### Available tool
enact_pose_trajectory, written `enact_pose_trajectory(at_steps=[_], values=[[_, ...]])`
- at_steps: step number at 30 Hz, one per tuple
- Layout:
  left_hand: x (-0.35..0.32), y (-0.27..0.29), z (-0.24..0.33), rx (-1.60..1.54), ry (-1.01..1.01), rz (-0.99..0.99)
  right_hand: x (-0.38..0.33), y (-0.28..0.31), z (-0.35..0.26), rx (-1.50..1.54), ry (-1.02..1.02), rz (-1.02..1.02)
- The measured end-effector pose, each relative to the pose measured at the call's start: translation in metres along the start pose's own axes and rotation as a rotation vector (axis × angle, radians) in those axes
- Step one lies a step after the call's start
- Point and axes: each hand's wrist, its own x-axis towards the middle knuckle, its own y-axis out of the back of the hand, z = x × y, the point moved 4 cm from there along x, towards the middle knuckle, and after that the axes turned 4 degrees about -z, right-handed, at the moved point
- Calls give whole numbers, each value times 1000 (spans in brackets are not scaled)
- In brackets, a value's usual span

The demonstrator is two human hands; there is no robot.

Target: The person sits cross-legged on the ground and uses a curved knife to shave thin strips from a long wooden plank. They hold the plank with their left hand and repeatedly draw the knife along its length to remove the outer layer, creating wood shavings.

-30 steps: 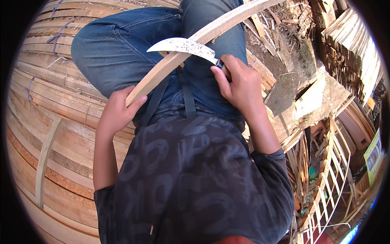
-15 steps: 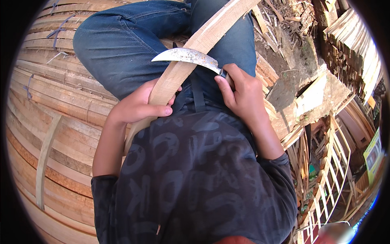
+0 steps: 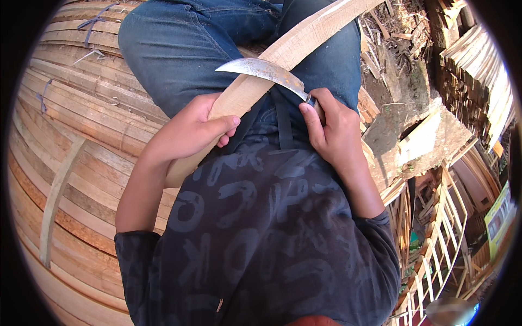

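Observation:
A long pale wooden plank lies slantwise across my lap, its far end up at the right and its near end against my left side. My left hand is wrapped round its nearer part, thumb on top. In my right hand is the dark handle of a curved knife. The blade, whitish with rusty specks, crosses over the plank just beyond my left hand, its tip pointing left. Whether the edge bites into the wood cannot be made out.
Stacked wooden boards, some tied with blue cord, fill the left side. On the right lie a flat worn slab, a bundle of thin slats, a slatted wooden frame and scattered wood scraps.
Both hands, the plank and the knife appear slightly further right in view, along with my legs. The knife has tilted, its handle end lower. Both grips are unchanged.

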Motion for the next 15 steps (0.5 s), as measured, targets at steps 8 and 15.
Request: enact_pose_trajectory(at_steps=[8,15], values=[[0,-19,5,105,-52,66,-10,1,1,-234,75,63],[-5,-26,9,128,-38,131,-8,12,8,-431,156,127]])
